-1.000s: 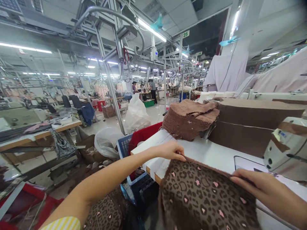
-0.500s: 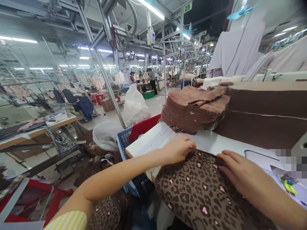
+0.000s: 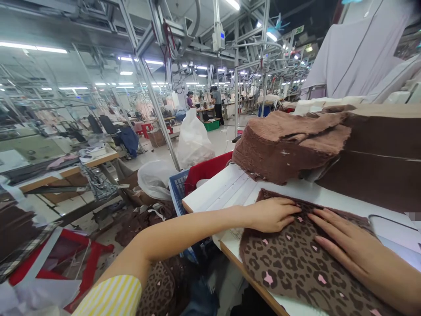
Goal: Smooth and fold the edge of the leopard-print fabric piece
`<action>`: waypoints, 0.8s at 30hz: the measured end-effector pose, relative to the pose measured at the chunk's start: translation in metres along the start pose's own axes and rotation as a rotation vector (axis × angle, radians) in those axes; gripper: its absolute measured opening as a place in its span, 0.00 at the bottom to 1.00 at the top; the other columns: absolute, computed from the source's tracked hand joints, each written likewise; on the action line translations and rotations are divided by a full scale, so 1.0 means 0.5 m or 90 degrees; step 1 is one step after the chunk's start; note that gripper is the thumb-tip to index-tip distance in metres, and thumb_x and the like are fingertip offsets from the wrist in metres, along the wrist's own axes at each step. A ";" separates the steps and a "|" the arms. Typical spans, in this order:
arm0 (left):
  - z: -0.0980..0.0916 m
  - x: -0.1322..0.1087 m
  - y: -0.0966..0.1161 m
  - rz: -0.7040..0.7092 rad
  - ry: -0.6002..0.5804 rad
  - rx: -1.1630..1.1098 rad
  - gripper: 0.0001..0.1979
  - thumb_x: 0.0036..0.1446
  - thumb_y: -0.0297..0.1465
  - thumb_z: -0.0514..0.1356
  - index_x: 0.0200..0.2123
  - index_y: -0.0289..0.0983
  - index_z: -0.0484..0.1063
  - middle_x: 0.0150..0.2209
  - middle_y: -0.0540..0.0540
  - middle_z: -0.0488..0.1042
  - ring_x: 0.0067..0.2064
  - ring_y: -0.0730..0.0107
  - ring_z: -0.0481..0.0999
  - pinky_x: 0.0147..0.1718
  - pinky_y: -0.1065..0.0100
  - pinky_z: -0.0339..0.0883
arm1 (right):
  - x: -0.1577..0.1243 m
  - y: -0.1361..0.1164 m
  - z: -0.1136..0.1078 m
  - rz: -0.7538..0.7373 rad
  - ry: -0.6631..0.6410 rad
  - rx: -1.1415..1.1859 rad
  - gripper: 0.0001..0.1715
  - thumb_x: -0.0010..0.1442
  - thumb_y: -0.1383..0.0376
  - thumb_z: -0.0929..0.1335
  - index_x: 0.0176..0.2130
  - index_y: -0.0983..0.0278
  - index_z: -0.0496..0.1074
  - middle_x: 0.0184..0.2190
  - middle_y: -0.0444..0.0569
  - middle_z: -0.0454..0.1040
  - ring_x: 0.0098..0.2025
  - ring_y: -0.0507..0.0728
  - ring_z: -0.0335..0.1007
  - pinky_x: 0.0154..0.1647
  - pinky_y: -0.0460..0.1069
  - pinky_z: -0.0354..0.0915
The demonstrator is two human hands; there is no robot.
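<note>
A brown leopard-print fabric piece (image 3: 289,267) with pink spots lies spread on the white table (image 3: 223,188) in front of me. My left hand (image 3: 271,214) rests flat on its far left corner, fingers loosely together. My right hand (image 3: 342,245) lies palm down on the fabric's middle, fingers stretched out and apart. Neither hand grips anything. More of the same print (image 3: 151,294) hangs below near my lap.
A tall stack of brown fleece pieces (image 3: 286,147) sits just behind the fabric, beside a larger dark brown pile (image 3: 378,162). Blue basket (image 3: 177,186) and red bin (image 3: 205,169) stand left of the table. White bags (image 3: 194,140), worktables and distant workers fill the floor.
The fabric was held up by its top edge; now it lies flat on the table, pushed farther in. Both hands let go of the edge and press on it.
</note>
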State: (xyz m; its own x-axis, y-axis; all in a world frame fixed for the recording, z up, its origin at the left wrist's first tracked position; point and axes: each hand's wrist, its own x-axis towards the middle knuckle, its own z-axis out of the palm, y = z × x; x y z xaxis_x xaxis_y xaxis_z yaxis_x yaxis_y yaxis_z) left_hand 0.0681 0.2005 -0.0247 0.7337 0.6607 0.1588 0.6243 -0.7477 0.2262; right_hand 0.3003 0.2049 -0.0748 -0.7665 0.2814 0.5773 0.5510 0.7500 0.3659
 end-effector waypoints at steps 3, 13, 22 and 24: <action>-0.026 -0.021 -0.018 -0.006 0.028 -0.015 0.15 0.62 0.23 0.51 0.52 0.28 0.66 0.53 0.40 0.70 0.54 0.70 0.69 0.56 0.73 0.59 | -0.005 -0.023 -0.007 0.018 0.015 0.076 0.22 0.67 0.56 0.53 0.54 0.62 0.62 0.52 0.52 0.66 0.50 0.59 0.67 0.41 0.56 0.72; -0.064 -0.223 -0.026 -0.003 0.129 -0.010 0.13 0.53 0.19 0.50 0.40 0.32 0.69 0.38 0.42 0.75 0.41 0.67 0.73 0.44 0.69 0.67 | 0.162 -0.116 -0.061 -0.102 0.035 0.236 0.23 0.52 0.78 0.53 0.42 0.60 0.64 0.33 0.42 0.73 0.32 0.49 0.72 0.31 0.42 0.68; -0.021 -0.266 -0.012 0.122 0.096 0.009 0.12 0.52 0.21 0.52 0.40 0.32 0.70 0.41 0.43 0.76 0.43 0.67 0.73 0.48 0.69 0.66 | 0.218 -0.121 -0.012 -0.239 -0.019 0.169 0.20 0.44 0.80 0.56 0.35 0.62 0.63 0.26 0.43 0.67 0.25 0.53 0.67 0.22 0.46 0.66; -0.020 -0.266 -0.013 0.131 0.108 0.003 0.12 0.52 0.22 0.53 0.39 0.32 0.71 0.40 0.43 0.77 0.43 0.66 0.73 0.48 0.69 0.66 | 0.208 -0.117 -0.009 -0.243 -0.012 0.174 0.22 0.47 0.79 0.55 0.40 0.63 0.64 0.28 0.43 0.69 0.26 0.53 0.68 0.24 0.47 0.67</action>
State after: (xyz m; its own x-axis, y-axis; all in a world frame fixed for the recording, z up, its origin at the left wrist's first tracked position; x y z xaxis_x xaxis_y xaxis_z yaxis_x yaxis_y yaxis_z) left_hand -0.0364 0.1182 -0.0379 0.7901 0.4959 0.3602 0.4677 -0.8676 0.1687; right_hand 0.1898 0.1878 -0.0330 -0.9048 -0.0363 0.4244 0.1231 0.9316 0.3420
